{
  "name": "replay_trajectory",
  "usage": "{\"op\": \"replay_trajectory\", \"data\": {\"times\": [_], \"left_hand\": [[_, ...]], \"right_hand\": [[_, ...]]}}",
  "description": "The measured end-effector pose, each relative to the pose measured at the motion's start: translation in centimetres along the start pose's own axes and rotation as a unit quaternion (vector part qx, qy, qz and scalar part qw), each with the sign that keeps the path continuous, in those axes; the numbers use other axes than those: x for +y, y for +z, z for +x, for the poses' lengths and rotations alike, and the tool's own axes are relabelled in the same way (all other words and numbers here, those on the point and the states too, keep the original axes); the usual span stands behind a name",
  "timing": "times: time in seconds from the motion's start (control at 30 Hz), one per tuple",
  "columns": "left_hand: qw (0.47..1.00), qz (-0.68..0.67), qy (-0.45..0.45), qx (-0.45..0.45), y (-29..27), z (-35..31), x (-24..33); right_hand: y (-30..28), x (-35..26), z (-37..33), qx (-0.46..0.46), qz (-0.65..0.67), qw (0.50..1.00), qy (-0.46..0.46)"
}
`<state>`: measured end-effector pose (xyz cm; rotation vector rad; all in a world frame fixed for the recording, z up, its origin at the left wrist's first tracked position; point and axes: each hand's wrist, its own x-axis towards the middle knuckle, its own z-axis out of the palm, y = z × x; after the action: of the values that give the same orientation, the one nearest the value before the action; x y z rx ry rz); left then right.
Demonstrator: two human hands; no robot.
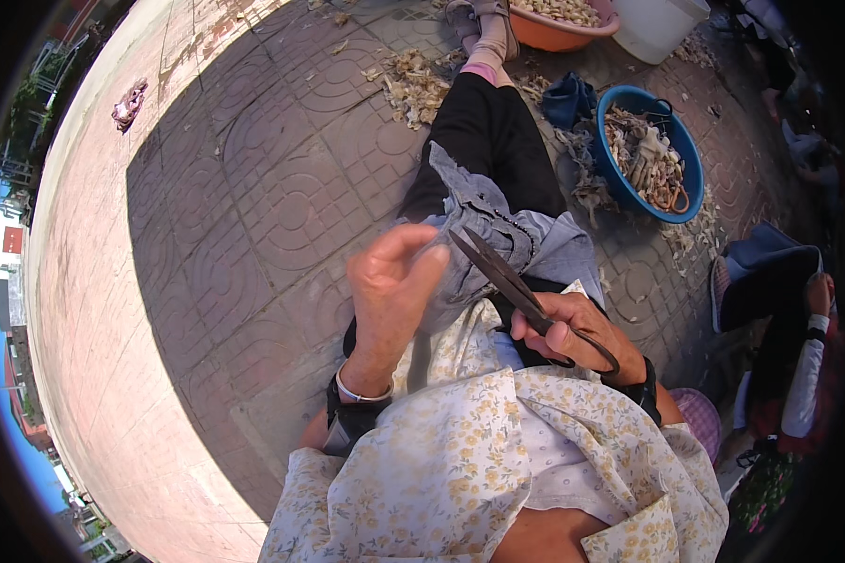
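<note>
My right hand [587, 330] grips dark metal scissors [502, 272] by their handles over my lap. The blades point up and to the left, with their tips slightly parted. Close to the tips, my left hand [390, 277] is raised with thumb and forefinger curled toward each other. It is slightly blurred, and whatever lies between those fingers cannot be made out. A grey-blue cloth [559, 239] is spread across my thighs beneath both hands.
A blue basin [693, 178] of pale, dry husk-like pieces stands beyond my lap on the right. Farther off are an orange basin [545, 36] of pale cloves and a white bucket [657, 28]. Husks [413, 86] litter the paving. Another person's hand [820, 293] shows at right.
</note>
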<state>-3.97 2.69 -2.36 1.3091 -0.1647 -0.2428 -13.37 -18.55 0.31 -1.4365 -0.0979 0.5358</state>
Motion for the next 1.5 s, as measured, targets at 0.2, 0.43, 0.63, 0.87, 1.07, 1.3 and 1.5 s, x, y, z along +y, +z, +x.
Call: {"op": "replay_trajectory", "data": {"times": [0.2,0.43,0.63,0.87,1.07,1.3,1.5], "left_hand": [[1.0,-0.003,0.012,-0.007,0.2,0.0,0.2],[0.999,0.038,0.031,-0.007,0.1,-0.1,0.1],[0.998,0.044,0.035,0.002,0.3,0.0,0.0],[0.988,0.135,0.072,0.019,0.2,-0.2,-0.6],[0.99,0.131,0.052,0.005,0.7,-0.2,0.4],[0.972,0.204,0.082,-0.08,1.7,-1.3,0.2],[1.0,0.008,-0.011,-0.02,0.5,-0.4,0.4]], "right_hand": [[0.1,-0.2,-0.2,-0.012,0.009,1.0,0.012],[0.0,-0.3,-0.2,-0.016,-0.005,1.0,0.023],[0.0,-0.3,-0.2,-0.021,0.024,0.999,0.033],[0.0,0.0,-0.3,-0.02,0.065,0.997,0.044],[0.1,0.9,0.1,0.004,-0.016,1.0,-0.001],[0.6,0.5,0.9,0.049,-0.17,0.983,-0.039],[0.5,0.7,0.8,0.07,-0.061,0.995,-0.035]]}}
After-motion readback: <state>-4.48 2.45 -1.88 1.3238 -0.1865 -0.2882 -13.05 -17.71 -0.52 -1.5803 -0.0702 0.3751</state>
